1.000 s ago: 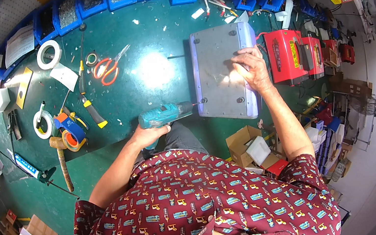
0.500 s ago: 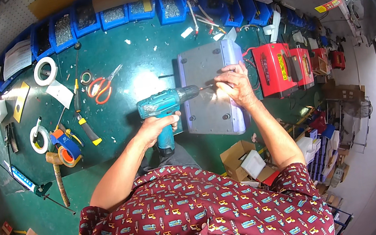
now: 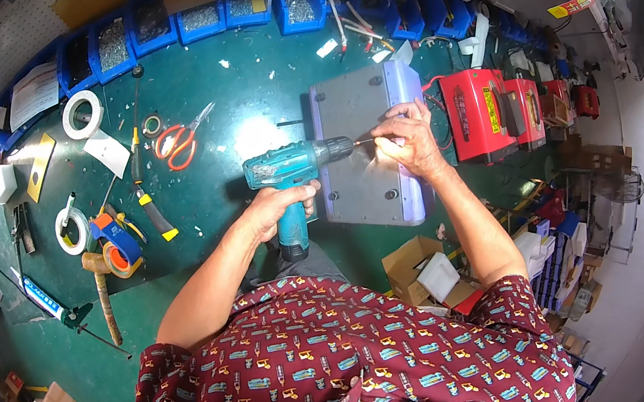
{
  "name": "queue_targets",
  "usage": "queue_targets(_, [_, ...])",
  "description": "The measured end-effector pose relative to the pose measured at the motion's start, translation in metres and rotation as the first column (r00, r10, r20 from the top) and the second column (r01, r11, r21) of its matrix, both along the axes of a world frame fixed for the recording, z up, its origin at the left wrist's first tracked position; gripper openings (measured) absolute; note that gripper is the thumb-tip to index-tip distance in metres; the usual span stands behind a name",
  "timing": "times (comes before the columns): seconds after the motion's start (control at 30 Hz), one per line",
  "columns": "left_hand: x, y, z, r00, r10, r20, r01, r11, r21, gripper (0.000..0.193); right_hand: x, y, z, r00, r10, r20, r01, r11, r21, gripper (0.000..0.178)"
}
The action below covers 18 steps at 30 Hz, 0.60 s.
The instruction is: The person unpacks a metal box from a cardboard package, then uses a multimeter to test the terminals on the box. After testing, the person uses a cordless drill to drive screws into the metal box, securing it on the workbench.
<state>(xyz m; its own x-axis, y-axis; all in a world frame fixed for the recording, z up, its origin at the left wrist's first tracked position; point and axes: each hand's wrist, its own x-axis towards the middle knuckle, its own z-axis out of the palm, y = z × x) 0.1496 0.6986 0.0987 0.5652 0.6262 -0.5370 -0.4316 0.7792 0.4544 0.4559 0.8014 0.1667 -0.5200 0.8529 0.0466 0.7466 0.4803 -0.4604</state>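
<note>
My left hand (image 3: 282,208) is wrapped round the handle of a teal cordless drill (image 3: 282,167). The drill lies level, its black chuck pointing right over a grey metal case (image 3: 355,195). At the tip of the thin bit, the fingers of my right hand (image 3: 407,138) are pinched together. Whether a screw sits between those fingers is too small to make out. The case has a grey panel facing up, with several dark round feet near its corners and bluish-purple edges. The drill body hides part of the case's left edge.
Orange-handled scissors (image 3: 175,147), a yellow-black knife (image 3: 156,216), a tape dispenser (image 3: 118,242), a hammer (image 3: 102,289) and a white tape roll (image 3: 83,115) lie to the left. Blue bins (image 3: 200,21) of hardware line the back. Red machines (image 3: 478,113) stand to the right.
The whole view has shifted slightly. The drill stays in my left hand, a little higher and further right in the picture. My right fingers remain pinched at the bit's tip.
</note>
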Motion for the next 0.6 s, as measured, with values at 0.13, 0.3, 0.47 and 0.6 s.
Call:
queue_targets(0.13, [-0.012,-0.014,-0.007,0.996,0.024,-0.086,-0.022,0.999,0.026,0.032,-0.002,0.0,-0.004,1.0,0.01,0.016,-0.011,1.0,0.021,0.018])
queue_targets(0.3, [-0.038,-0.045,-0.039,0.918,0.03,-0.396,0.053,0.979,0.195,0.023,-0.006,0.001,-0.004,1.0,-0.011,-0.02,0.011,1.0,0.019,0.016])
queue_targets(0.47, [-0.036,-0.059,-0.043,0.864,0.07,-0.498,0.062,0.968,0.242,0.021,0.0,0.001,-0.002,1.0,-0.009,-0.004,0.009,1.0,0.008,0.017])
queue_targets(0.6, [-0.033,-0.062,-0.046,0.848,0.02,-0.53,0.098,0.976,0.193,0.028,0.004,0.0,-0.004,0.999,-0.028,0.022,0.028,0.999,0.024,0.018])
